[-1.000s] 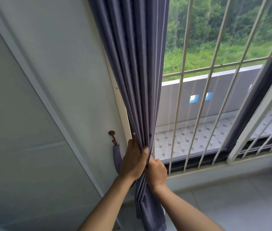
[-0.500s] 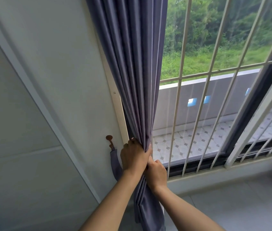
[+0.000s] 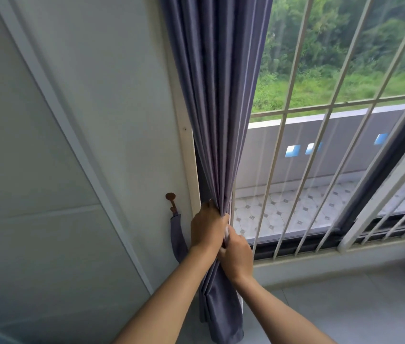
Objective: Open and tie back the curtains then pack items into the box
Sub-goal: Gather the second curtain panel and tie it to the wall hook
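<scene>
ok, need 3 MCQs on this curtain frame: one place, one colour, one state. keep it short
1. Where is the hook relative to the curtain?
A. on the wall to its left
B. on the window bars
C. on the floor

2. What colour is the curtain?
A. white
B. grey-purple
C. green

3. What state is the curtain in?
A. spread across the window
B. lying on the floor
C. bunched, gripped by both hands

Answers:
1. A, the hook sits on the wall left of the window frame, with a fabric tieback hanging from it.
2. B, its folds are grey-purple throughout.
3. C, the left hand and the right hand both curl their fingers round the gathered folds, and the window bars are uncovered.
</scene>
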